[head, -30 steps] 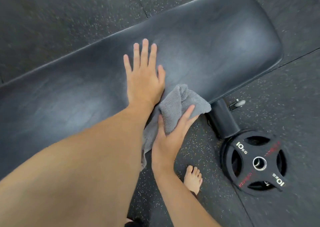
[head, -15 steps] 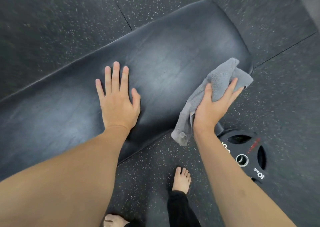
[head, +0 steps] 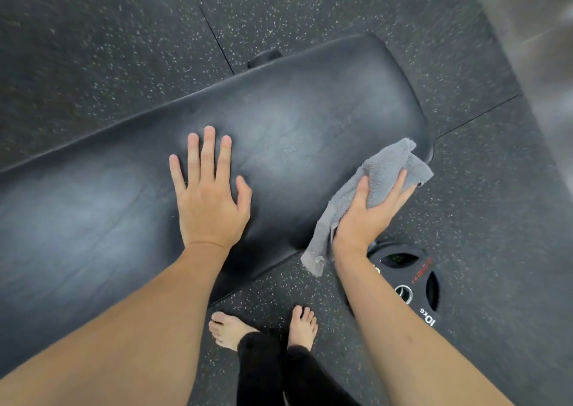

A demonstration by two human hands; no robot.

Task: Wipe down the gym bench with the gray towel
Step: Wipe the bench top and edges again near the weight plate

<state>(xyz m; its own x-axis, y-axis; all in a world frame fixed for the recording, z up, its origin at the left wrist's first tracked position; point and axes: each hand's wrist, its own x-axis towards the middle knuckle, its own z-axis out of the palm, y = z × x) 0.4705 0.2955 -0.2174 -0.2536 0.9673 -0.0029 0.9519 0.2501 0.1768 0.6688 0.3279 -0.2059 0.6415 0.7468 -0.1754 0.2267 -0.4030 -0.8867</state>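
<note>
The black padded gym bench (head: 310, 126) runs from the lower left to the upper right of the view. My left hand (head: 210, 195) lies flat on its top, palm down, fingers spread. My right hand (head: 369, 216) presses the gray towel (head: 387, 170) against the bench's near right corner, thumb and fingers around the cloth. A loose tail of the towel (head: 316, 253) hangs below the pad's edge.
A black 10 kg weight plate (head: 412, 284) lies on the speckled rubber floor (head: 310, 9) just right of my right forearm. My two bare feet (head: 263, 328) stand close to the bench's near edge. A small black bench foot (head: 263, 57) shows beyond the far edge.
My right hand has carried the towel from beside my left wrist rightward along the near edge to the bench's end corner. My left hand stays flat on the pad.
</note>
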